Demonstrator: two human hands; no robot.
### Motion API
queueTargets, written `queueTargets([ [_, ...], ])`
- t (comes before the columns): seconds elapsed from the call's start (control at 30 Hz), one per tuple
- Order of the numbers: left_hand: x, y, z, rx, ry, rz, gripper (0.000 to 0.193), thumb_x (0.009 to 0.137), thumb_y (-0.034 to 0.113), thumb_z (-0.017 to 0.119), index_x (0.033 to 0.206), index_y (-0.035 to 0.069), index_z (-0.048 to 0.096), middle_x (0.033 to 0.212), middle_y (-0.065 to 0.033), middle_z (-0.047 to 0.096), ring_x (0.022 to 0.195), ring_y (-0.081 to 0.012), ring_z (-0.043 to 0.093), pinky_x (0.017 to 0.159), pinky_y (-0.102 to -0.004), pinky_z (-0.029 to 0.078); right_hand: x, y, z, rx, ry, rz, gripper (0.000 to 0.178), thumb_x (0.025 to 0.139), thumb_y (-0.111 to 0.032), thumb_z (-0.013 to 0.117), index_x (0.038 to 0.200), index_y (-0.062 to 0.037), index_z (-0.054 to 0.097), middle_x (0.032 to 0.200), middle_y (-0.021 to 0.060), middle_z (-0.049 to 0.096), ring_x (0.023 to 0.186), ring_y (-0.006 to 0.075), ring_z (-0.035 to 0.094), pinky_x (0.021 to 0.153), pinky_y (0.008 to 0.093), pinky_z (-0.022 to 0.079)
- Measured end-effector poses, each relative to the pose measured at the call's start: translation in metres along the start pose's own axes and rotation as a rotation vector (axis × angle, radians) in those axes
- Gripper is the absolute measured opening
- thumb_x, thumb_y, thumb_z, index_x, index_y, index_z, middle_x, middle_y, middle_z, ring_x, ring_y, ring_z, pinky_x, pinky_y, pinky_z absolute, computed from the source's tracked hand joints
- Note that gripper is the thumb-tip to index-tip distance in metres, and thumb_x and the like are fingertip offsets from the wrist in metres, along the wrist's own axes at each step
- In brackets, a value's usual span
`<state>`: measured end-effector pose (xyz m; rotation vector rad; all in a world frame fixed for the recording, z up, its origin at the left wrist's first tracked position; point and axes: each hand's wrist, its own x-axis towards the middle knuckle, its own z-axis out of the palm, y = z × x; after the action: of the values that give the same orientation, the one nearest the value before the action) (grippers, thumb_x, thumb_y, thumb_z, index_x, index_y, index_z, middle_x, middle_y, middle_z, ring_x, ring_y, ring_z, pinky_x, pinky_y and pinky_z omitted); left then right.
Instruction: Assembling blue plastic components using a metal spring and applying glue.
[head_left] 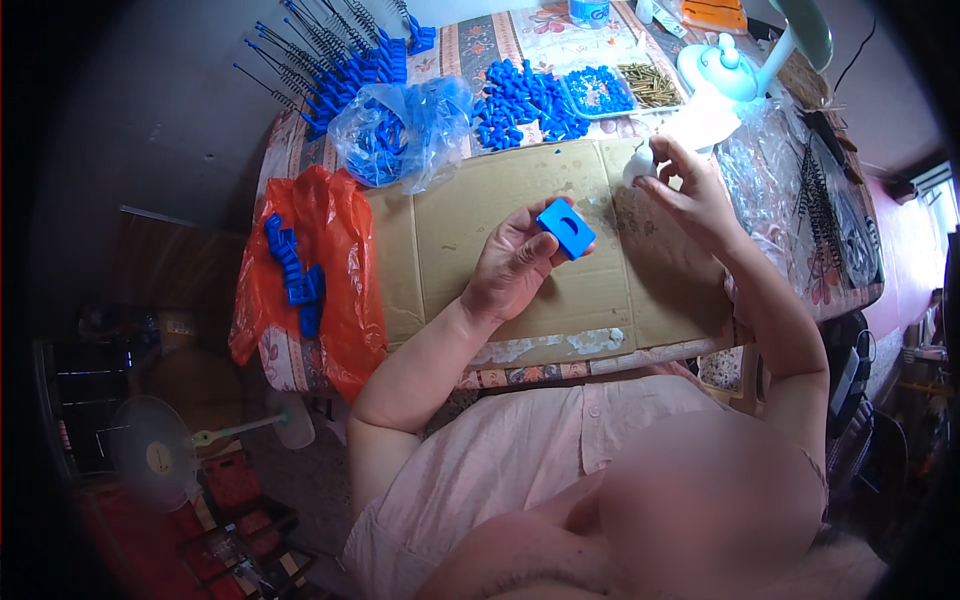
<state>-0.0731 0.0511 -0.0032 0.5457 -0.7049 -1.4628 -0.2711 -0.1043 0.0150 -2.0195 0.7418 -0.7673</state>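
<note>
My left hand (508, 262) grips a blue plastic block (568, 229) with a curved slot in its face, held above the cardboard sheet (500, 200). Between the fingertips of my right hand (698, 198) is a small white bottle (638, 168), raised over the cardboard's far right part. The two hands are apart, and the bottle does not touch the block. My fingers partly hide the bottle.
On the left, a red plastic bag (345, 235) bears several blue blocks (288, 262). Farther back are blue parts with black coils (355, 75), a clear bag (440, 125), loose blue pieces (520, 100), a tray of brass-coloured pins (652, 85) and a lamp (722, 70).
</note>
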Motion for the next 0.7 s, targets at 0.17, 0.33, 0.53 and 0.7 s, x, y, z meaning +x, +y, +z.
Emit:
queueTargets([
  [0.17,0.0,0.002,-0.002,-0.032,-0.102,-0.078,0.055,0.08,0.025,0.068,0.125,0.002,0.044,0.11,-0.0082,0.057,0.104,-0.021,0.056,0.095,-0.0434,0.044,0.008,0.009,0.002,-0.127,0.024,0.046,0.04,0.076,-0.013,0.065,0.111,-0.001,0.051,0.086,0.0121,0.061,0.068,0.0168,0.056,0.064,0.0294,0.046],
  [0.33,0.0,0.0,-0.003,0.024,-0.065,-0.076,0.055,0.079,0.023,0.07,0.124,0.002,0.046,0.113,-0.0091,0.055,0.105,-0.0209,0.055,0.094,-0.0427,0.044,0.005,0.007,-0.001,-0.248,0.018,0.038,0.041,0.075,-0.016,0.067,0.11,-0.0017,0.051,0.085,0.0147,0.061,0.078,0.0258,0.062,0.069,0.0346,0.047],
  [0.53,0.0,0.004,-0.003,0.128,-0.028,-0.062,0.054,0.077,0.019,0.071,0.123,0.003,0.048,0.114,-0.0083,0.056,0.104,-0.0193,0.055,0.092,-0.0371,0.044,-0.006,-0.012,-0.013,-0.31,0.149,-0.167,0.038,0.072,-0.018,0.07,0.102,-0.0021,0.052,0.074,0.0119,0.056,0.066,0.0232,0.056,0.063,0.0336,0.046],
  [0.7,-0.005,0.008,-0.001,0.241,0.031,-0.095,0.053,0.076,0.018,0.071,0.123,0.004,0.049,0.114,-0.0073,0.057,0.103,-0.0173,0.055,0.09,-0.0321,0.044,-0.026,-0.054,-0.012,-0.176,-0.094,0.075,0.025,0.073,-0.018,0.072,0.08,-0.0007,0.056,0.065,0.0038,0.054,0.058,0.0098,0.049,0.054,0.0261,0.041],
])
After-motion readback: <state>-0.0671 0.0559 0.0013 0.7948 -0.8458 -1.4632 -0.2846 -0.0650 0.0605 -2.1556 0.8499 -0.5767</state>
